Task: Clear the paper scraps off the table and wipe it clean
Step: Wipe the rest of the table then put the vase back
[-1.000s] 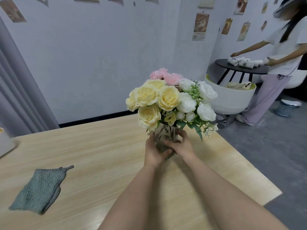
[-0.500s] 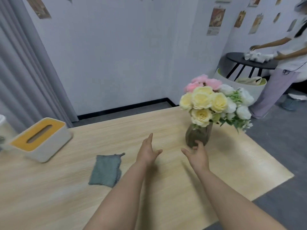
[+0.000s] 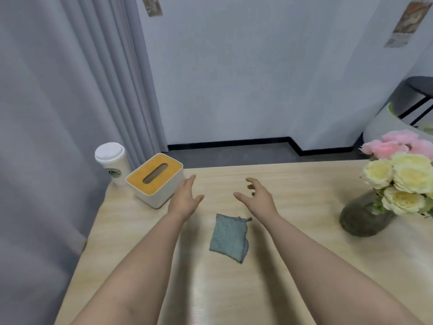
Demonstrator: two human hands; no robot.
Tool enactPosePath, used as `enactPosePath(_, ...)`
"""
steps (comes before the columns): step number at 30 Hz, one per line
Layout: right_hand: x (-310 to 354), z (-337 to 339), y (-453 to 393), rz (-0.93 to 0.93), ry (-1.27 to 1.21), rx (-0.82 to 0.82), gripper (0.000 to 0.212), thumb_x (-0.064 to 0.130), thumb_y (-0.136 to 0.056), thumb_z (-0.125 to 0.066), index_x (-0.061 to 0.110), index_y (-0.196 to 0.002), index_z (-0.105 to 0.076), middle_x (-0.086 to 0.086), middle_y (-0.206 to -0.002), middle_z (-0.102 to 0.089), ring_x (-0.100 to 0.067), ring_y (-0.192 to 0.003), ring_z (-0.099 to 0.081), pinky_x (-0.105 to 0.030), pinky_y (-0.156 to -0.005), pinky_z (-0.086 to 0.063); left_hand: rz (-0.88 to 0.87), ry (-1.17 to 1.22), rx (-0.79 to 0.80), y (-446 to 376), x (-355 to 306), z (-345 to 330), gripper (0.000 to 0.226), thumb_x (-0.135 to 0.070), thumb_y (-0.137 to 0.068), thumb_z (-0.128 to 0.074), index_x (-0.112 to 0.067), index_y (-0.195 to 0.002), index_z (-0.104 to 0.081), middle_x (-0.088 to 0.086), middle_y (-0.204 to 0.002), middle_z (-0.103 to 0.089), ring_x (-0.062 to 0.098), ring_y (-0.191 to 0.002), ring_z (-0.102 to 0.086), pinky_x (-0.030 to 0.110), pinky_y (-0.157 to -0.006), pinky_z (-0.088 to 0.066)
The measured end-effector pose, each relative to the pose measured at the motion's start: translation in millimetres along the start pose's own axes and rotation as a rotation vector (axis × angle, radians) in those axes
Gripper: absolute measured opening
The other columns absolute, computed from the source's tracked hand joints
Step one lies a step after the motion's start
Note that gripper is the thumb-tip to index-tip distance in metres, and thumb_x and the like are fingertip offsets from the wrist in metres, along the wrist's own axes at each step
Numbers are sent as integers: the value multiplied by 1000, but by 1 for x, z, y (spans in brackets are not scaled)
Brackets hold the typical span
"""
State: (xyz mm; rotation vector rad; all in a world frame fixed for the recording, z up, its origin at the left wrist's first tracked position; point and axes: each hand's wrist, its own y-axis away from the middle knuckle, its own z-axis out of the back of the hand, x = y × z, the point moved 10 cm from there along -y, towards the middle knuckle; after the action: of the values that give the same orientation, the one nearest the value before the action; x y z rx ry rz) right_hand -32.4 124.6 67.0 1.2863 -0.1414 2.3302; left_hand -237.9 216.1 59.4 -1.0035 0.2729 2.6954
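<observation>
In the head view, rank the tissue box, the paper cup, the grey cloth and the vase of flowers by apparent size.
1. vase of flowers, partly cut off by the frame edge
2. tissue box
3. grey cloth, close to the box, so unsure
4. paper cup

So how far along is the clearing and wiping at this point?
No paper scraps show on the table, so clearing looks done. Nothing is in hand: the left hand and right hand are open above it. The grey cloth lies folded between the forearms; whether wiping remains can't be told.
</observation>
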Motion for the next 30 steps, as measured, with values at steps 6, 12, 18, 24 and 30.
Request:
enactPosePath(6, 39, -86, -47, 71, 32, 229, 61, 35, -82, -70, 20, -135, -46, -5, -133, -51, -20, -119, -49, -31, -98, -40, 190, -33, -77, -3, 70, 48, 71, -28, -89, -62, -18, -148, -24, 5, -150, -28, 22, -134, -34, 33, -109, -29)
enactPosePath(12, 57, -160, -83, 92, 96, 372, 65, 39, -84, -67, 20, -141, -40, -6, -141, -44, -20, -129, -42, -32, -102, -35, 373, 89, -140, -3, 137, 64, 73, -21, -88, -64, -16, -148, -24, 8, -149, -25, 22, -133, -35, 30, -106, -30)
enactPosePath(18, 67, -214, -122, -32, 10, 369, 79, 36, -87, -65, 16, -148, -20, -10, -148, -33, -26, -134, -35, -33, -103, -33, 505, 389, -251, -44, 191, 69, 69, -23, -87, -63, -23, -145, -26, 10, -139, -42, 31, -126, -42, 43, -100, -40)
enactPosePath(24, 64, -255, -152, -82, -37, 390, 84, 33, -84, -69, 16, -148, -17, -10, -141, -42, -27, -127, -44, -38, -102, -40, 703, 719, -212, -73, 230, 35, 77, -20, -85, -65, -35, -142, -16, 3, -128, -50, 33, -113, -52, 51, -91, -50)
enactPosePath(30, 59, -249, -156, -79, -85, 327, 77, 21, -83, -70, 16, -144, -24, -9, -132, -49, -26, -119, -49, -34, -95, -41, 739, 745, -314, -75, 222, 34, 74, -11, -83, -66, -32, -141, -24, 6, -123, -52, 33, -109, -53, 49, -87, -53)
